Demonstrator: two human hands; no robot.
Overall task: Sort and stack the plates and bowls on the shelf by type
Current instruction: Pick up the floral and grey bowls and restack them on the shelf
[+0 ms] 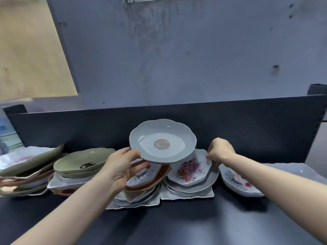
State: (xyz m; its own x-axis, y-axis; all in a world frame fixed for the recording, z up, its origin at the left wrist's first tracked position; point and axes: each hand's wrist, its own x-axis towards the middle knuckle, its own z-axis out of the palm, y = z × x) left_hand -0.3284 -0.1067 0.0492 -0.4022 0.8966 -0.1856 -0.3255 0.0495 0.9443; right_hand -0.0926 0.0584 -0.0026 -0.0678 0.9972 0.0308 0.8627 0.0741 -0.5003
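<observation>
The left hand (122,167) held a pale grey scalloped ceramic bowl (162,141) by its left rim, thumb on the upper edge and fingers under it, so its grip was closed on the bowl. The bowl was lifted clear of the piles and tilted toward the camera, showing a round sticker (161,144) in its middle.

The right hand (219,150) had its fingers curled at the far right edge of a white wavy-edged plate with a pink and purple flower print (190,167), its grip pinching that rim. This plate lay on top of a pile of grey plates (210,181), which sat on a white square plate (187,196).

Below the left hand, another flowered dish lay tilted inside a brown bowl (150,184) on a further pile. To the left stood two stacked olive-green oval bowls (83,161), the upper one bearing a black label. A blurred mixed pile stood at the far left. A lone white flowered dish (237,181) rested on the dark shelf (177,223) under the right forearm. A dark back panel (230,124) rose behind the crockery.
</observation>
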